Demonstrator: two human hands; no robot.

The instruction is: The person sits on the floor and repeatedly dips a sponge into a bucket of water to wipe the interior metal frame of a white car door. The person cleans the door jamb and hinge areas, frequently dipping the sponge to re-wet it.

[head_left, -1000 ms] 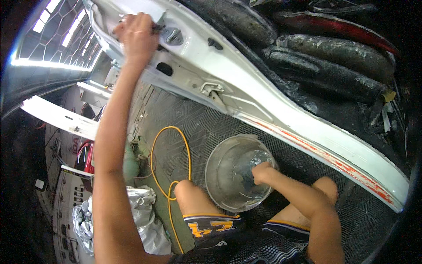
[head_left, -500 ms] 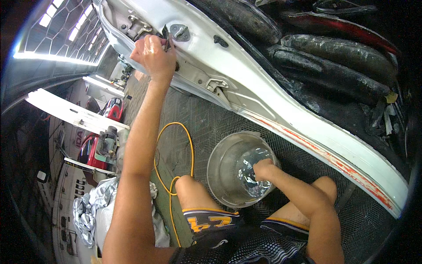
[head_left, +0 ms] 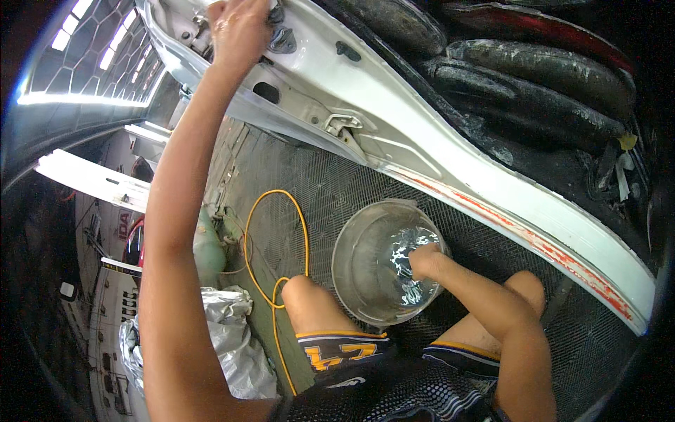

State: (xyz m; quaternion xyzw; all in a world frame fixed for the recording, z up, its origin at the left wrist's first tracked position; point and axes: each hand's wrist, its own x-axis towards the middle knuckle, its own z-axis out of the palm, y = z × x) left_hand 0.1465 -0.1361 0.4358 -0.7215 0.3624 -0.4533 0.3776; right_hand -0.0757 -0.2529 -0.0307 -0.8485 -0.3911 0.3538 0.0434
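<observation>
My left hand is raised at the top left, with its fingers curled and partly cut off by the upper edge. A thin dark piece shows beside the fingers; its kind is unclear. The hand is over a white car body panel, close to a grey fitting on it. Lower down, my right hand dips into the water of a grey bucket between my knees. Its fingers are under the rippling surface, so I cannot see whether they hold anything.
Worn red-orange paint runs along the lower sill. Dark dusty shapes lie beyond the panel. A yellow hose loops over the textured floor. Crumpled silver sheeting and a pale green cylinder are at the left.
My left hand has moved up and slightly left along the panel, partly out of the picture. My right hand stays in the bucket, a little higher, and the water's ripples have shifted.
</observation>
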